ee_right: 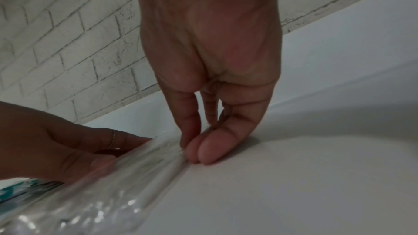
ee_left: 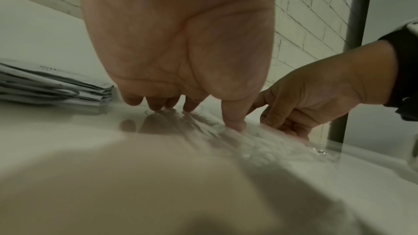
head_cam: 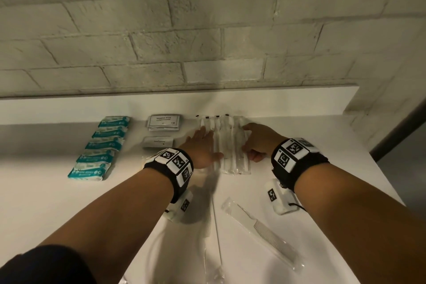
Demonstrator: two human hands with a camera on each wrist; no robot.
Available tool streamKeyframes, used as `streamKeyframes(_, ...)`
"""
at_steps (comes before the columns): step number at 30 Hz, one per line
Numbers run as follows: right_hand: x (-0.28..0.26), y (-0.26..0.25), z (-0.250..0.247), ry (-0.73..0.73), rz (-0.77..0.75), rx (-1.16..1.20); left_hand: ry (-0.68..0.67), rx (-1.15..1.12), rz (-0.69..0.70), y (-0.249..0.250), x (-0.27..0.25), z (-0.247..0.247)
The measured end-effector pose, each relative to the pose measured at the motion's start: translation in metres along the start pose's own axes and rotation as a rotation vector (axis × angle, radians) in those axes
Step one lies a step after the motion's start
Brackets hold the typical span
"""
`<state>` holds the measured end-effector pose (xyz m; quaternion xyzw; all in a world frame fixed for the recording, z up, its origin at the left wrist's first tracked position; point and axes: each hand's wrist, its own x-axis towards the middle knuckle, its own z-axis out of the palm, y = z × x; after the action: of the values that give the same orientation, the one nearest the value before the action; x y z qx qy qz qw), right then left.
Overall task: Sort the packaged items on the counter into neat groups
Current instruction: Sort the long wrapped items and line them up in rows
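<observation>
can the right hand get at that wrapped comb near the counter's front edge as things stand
Probably yes, once it lets go. The wrapped comb lies alone on bare counter, just below the right forearm, with nothing on or against it. But the right hand is now busy pressing the clear toothbrush packets, opposite the left hand.

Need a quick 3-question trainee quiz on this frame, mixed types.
1. True or false: both hands touch the clear packets.
2. Which item lies alone nearest the person? A) comb B) shampoo sachets C) teal packs
3. Fill in: the left hand lies ____ on the packets, fingers straight.

Key: 1 true; 2 A; 3 flat. The right hand pinches the packets' right edge.
</observation>
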<state>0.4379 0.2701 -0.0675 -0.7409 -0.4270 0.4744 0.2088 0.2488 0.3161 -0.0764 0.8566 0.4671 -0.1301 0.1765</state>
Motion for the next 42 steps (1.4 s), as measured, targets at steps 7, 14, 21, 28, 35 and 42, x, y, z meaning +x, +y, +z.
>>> streamKeyframes(7, 0.004, 0.006, -0.001, 0.041, 0.005, 0.081, 0.016, -0.021, 0.0, 0.0, -0.006, -0.003)
streamKeyframes(14, -0.047, 0.037, -0.013, 0.133, 0.064, 0.012, 0.193, -0.065, 0.213, 0.011, -0.06, -0.012)
streamKeyframes(21, -0.159, 0.046, 0.024, -0.119, 0.041, -0.559, -0.071, 0.322, 0.473, 0.015, -0.144, 0.026)
streamKeyframes(28, -0.197, 0.053, 0.079, -0.053, -0.032, -0.966, -0.07, 0.453, 0.254, 0.019, -0.166, 0.03)
streamKeyframes(35, -0.22, 0.074, 0.091, 0.166, -0.055, -0.915, 0.036, 0.063, 0.215, 0.003, -0.205, 0.027)
streamKeyframes(42, -0.226, 0.074, 0.099, 0.259, -0.055, -0.944, -0.042, 0.064, 0.134, -0.064, -0.258, 0.019)
